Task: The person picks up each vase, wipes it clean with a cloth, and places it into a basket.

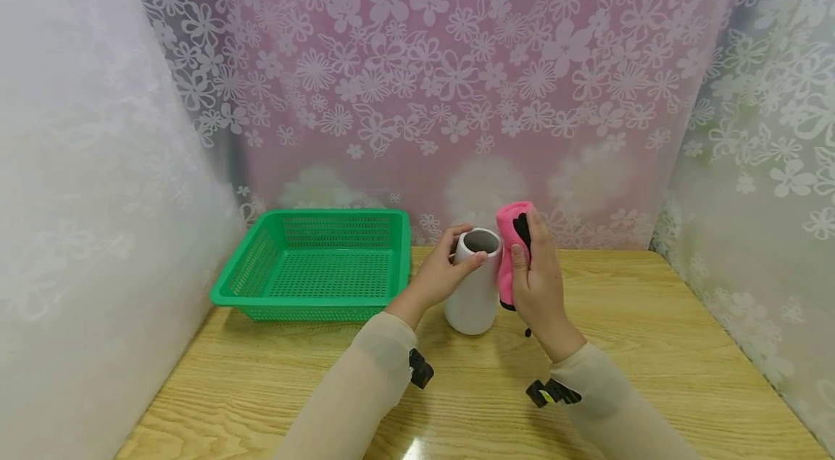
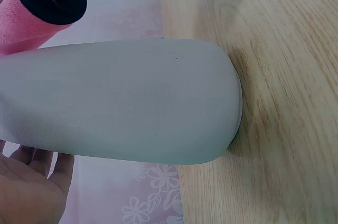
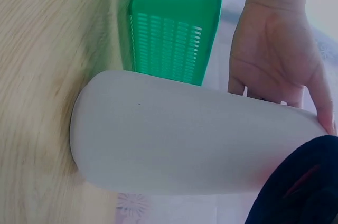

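Observation:
A tall white vase (image 1: 471, 304) stands upright on the table, with its round mouth facing up. My left hand (image 1: 438, 273) grips it near the top, thumb at the front of the rim and fingers round the far side. Just right of the vase, my right hand (image 1: 543, 297) holds a soft pink fabric piece (image 1: 507, 268) with black trim, upright, thumb on its near side. The fabric's lower end is black with a slit-like opening, seen in the left wrist view beside the vase. In the right wrist view this black end (image 3: 296, 182) overlaps the vase's upper part.
A green perforated plastic basket (image 1: 228, 293) sits on the wooden table (image 1: 626, 344), left of the vase. Behind is a pink curtain (image 1: 417, 83) with white flowers, and pale sheets hang at both sides. A small black piece (image 1: 528, 332) shows below the pink fabric.

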`<state>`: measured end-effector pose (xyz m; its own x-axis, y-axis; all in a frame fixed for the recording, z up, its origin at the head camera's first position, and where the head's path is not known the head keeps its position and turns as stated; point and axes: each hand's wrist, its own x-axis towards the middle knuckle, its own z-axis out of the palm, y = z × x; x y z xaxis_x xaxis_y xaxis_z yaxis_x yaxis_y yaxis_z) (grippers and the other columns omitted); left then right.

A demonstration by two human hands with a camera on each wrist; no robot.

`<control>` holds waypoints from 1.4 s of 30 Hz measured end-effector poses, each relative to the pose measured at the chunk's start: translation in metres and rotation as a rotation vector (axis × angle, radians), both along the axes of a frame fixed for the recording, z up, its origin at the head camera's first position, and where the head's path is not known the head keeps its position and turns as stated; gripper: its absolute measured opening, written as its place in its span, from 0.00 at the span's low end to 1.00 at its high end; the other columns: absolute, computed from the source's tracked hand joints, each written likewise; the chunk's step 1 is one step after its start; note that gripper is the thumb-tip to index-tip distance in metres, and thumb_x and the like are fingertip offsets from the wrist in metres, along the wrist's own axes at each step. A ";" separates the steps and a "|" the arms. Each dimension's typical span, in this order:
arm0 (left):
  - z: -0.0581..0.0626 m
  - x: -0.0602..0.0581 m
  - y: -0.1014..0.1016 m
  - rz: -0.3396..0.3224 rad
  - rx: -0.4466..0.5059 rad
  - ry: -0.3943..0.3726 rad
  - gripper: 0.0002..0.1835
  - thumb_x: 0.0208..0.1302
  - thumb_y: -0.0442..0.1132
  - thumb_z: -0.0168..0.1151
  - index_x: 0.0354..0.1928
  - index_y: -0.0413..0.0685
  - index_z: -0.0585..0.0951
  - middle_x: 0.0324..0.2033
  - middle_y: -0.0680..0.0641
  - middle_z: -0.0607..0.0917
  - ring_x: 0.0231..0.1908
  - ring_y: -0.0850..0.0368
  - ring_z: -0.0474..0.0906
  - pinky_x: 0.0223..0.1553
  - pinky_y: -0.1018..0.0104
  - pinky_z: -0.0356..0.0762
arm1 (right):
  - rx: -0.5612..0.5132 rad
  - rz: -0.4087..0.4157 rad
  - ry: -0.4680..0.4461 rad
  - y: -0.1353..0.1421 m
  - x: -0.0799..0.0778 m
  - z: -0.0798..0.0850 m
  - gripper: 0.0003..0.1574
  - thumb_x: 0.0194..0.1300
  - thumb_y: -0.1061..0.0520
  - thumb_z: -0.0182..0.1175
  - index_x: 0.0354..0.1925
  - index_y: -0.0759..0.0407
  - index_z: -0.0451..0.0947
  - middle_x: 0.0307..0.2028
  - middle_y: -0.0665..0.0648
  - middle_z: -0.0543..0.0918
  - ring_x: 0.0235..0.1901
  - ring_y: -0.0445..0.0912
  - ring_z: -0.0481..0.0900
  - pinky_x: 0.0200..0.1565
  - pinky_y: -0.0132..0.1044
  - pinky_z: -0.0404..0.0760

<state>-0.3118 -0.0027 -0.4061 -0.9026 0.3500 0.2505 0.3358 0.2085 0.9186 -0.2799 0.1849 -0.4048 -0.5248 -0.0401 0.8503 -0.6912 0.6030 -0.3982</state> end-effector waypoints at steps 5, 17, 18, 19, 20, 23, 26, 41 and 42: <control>0.000 0.000 -0.001 -0.006 -0.009 -0.006 0.37 0.67 0.60 0.63 0.74 0.67 0.61 0.69 0.48 0.70 0.67 0.46 0.69 0.63 0.44 0.70 | 0.026 -0.026 0.006 -0.004 -0.006 -0.006 0.36 0.77 0.59 0.51 0.77 0.59 0.54 0.74 0.63 0.59 0.66 0.65 0.64 0.58 0.69 0.68; 0.001 0.000 -0.001 -0.010 -0.036 0.007 0.39 0.67 0.62 0.61 0.75 0.64 0.60 0.70 0.48 0.68 0.67 0.45 0.69 0.63 0.44 0.70 | 0.038 -0.013 -0.085 -0.013 -0.008 -0.011 0.39 0.76 0.62 0.52 0.79 0.54 0.52 0.77 0.62 0.54 0.69 0.67 0.60 0.58 0.71 0.66; 0.002 0.000 -0.001 -0.011 -0.035 0.007 0.40 0.67 0.62 0.61 0.76 0.62 0.59 0.70 0.48 0.68 0.67 0.45 0.68 0.63 0.44 0.70 | 0.033 -0.011 -0.092 -0.013 -0.008 -0.011 0.39 0.76 0.62 0.52 0.79 0.55 0.52 0.77 0.62 0.54 0.70 0.66 0.59 0.59 0.71 0.64; 0.002 0.000 -0.001 -0.012 -0.034 0.006 0.39 0.67 0.62 0.61 0.76 0.62 0.60 0.70 0.48 0.68 0.67 0.45 0.68 0.63 0.44 0.70 | 0.027 -0.008 -0.103 -0.013 -0.007 -0.011 0.39 0.76 0.62 0.51 0.79 0.54 0.51 0.77 0.62 0.54 0.71 0.66 0.57 0.60 0.72 0.63; 0.002 0.001 -0.001 -0.011 -0.034 0.005 0.40 0.67 0.62 0.61 0.76 0.62 0.59 0.70 0.48 0.68 0.67 0.45 0.68 0.63 0.43 0.70 | 0.019 -0.004 -0.113 -0.013 -0.007 -0.011 0.39 0.77 0.62 0.51 0.79 0.54 0.51 0.77 0.62 0.54 0.72 0.65 0.56 0.61 0.72 0.61; 0.002 0.001 -0.001 -0.009 -0.033 -0.005 0.39 0.67 0.62 0.61 0.76 0.63 0.59 0.70 0.48 0.68 0.68 0.45 0.68 0.64 0.44 0.69 | -0.006 0.007 -0.146 -0.013 -0.006 -0.013 0.38 0.77 0.62 0.50 0.79 0.54 0.50 0.76 0.65 0.54 0.73 0.64 0.54 0.62 0.72 0.61; 0.002 0.002 0.000 -0.001 -0.033 -0.013 0.38 0.67 0.63 0.61 0.75 0.67 0.60 0.70 0.48 0.68 0.68 0.46 0.67 0.64 0.44 0.69 | -0.028 0.018 -0.172 -0.012 -0.006 -0.013 0.38 0.78 0.62 0.48 0.79 0.53 0.49 0.76 0.65 0.54 0.73 0.64 0.54 0.62 0.71 0.61; 0.001 0.001 0.000 -0.008 -0.018 -0.009 0.39 0.67 0.61 0.62 0.75 0.65 0.60 0.69 0.48 0.70 0.66 0.47 0.70 0.62 0.45 0.72 | -0.095 0.066 -0.203 -0.011 -0.007 -0.016 0.36 0.80 0.61 0.45 0.80 0.52 0.49 0.73 0.68 0.58 0.60 0.63 0.68 0.53 0.59 0.71; 0.001 0.000 0.000 -0.010 -0.017 -0.010 0.39 0.67 0.61 0.62 0.75 0.66 0.60 0.69 0.48 0.70 0.66 0.47 0.70 0.62 0.45 0.72 | -0.098 0.070 -0.208 -0.011 -0.007 -0.016 0.36 0.80 0.61 0.44 0.80 0.53 0.49 0.73 0.68 0.59 0.57 0.63 0.69 0.51 0.57 0.71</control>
